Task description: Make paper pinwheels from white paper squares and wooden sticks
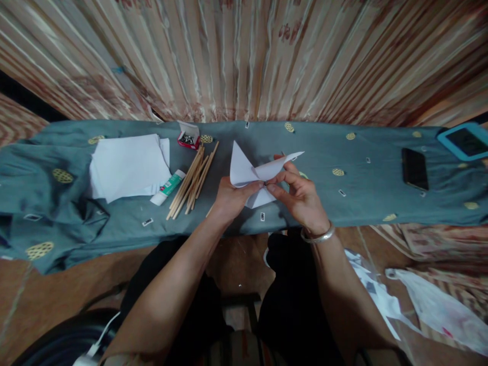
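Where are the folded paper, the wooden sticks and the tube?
Folded paper point(260, 174), head view: near its centre.
Wooden sticks point(189, 179), head view: middle of the pile.
Tube point(168, 186), head view: its green middle.

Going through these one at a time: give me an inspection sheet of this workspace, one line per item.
Surface: green patterned cloth, rumpled at its left end.
Job's things: folded paper in the hands; paper stack, tube, sticks and open red box of small metallic pieces at left.
Clutter: phone and blue-framed device at right.
Hands: left hand and right hand both pinch the folded paper; a tiny dark piece between the fingertips is unclear.
Cables: white cable at lower left, off the cloth.
Surroundings: curtain behind; plastic bag and white scraps on the floor.
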`<state>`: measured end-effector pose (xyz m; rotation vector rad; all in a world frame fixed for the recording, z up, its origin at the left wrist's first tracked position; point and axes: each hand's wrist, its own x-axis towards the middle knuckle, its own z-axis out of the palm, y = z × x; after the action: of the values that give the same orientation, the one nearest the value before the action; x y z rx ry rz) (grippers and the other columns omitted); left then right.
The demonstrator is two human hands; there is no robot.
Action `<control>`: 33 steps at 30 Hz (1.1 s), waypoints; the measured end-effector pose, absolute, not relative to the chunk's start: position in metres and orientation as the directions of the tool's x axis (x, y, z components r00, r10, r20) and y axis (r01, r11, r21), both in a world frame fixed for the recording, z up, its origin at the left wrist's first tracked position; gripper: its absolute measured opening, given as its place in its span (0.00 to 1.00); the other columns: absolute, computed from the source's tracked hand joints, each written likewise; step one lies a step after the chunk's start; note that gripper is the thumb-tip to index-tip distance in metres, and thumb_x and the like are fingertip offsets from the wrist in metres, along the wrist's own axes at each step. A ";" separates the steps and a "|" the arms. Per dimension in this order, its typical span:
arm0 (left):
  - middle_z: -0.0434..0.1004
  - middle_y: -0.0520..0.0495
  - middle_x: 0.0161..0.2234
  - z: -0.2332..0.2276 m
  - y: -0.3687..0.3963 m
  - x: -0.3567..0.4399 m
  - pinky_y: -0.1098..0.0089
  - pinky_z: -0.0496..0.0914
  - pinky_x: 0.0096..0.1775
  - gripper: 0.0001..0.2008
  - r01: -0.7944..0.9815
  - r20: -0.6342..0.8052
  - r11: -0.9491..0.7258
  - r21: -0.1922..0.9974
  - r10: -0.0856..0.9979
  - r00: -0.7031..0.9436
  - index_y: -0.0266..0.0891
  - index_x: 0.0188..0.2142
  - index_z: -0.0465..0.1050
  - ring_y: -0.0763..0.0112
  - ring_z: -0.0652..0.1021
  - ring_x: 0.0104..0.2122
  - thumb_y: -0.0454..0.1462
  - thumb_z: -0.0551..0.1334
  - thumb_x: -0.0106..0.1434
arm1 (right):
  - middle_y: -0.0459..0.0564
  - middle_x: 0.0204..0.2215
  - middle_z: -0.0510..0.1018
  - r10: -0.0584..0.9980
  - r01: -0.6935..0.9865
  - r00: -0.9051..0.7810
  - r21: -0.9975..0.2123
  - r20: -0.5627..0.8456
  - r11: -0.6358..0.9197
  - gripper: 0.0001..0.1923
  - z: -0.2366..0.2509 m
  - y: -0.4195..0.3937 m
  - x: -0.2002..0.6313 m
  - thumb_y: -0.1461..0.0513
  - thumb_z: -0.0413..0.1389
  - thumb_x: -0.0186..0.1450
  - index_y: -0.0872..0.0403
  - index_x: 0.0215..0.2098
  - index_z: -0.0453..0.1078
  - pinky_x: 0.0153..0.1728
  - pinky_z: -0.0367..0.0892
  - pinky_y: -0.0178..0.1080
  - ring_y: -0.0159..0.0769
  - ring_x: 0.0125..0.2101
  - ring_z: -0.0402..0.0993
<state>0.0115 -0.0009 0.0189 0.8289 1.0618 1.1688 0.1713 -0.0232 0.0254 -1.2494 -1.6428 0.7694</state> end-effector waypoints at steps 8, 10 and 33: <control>0.80 0.48 0.25 0.019 -0.002 0.012 0.69 0.72 0.31 0.08 -0.298 -0.194 0.195 0.935 0.980 0.035 0.35 0.26 0.80 0.67 0.77 0.26 0.32 0.72 0.43 | 0.47 0.54 0.71 0.961 0.392 -0.057 -0.879 0.269 0.269 0.06 0.026 -0.023 0.169 0.56 0.59 0.62 0.49 0.31 0.72 0.66 0.48 0.55 0.45 0.63 0.59; 0.80 0.48 0.25 0.019 -0.003 0.011 0.69 0.71 0.31 0.08 -0.292 -0.202 0.203 0.935 0.979 0.035 0.35 0.27 0.80 0.67 0.77 0.26 0.33 0.72 0.43 | 0.46 0.55 0.71 0.962 0.396 -0.058 -0.879 0.265 0.266 0.06 0.026 -0.023 0.168 0.56 0.59 0.63 0.49 0.31 0.72 0.66 0.49 0.54 0.45 0.62 0.60; 0.80 0.49 0.26 0.019 -0.003 0.011 0.70 0.71 0.32 0.14 -0.283 -0.211 0.210 0.936 0.977 0.027 0.32 0.28 0.79 0.69 0.77 0.26 0.37 0.72 0.41 | 0.47 0.50 0.73 0.945 0.364 -0.094 -0.873 0.312 0.325 0.01 0.027 -0.023 0.166 0.60 0.60 0.62 0.48 0.31 0.73 0.64 0.50 0.52 0.43 0.61 0.60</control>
<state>0.0109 -0.0035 0.0188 0.8422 1.0926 1.1776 0.1661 -0.0230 0.0266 -1.2022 -1.6467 0.7723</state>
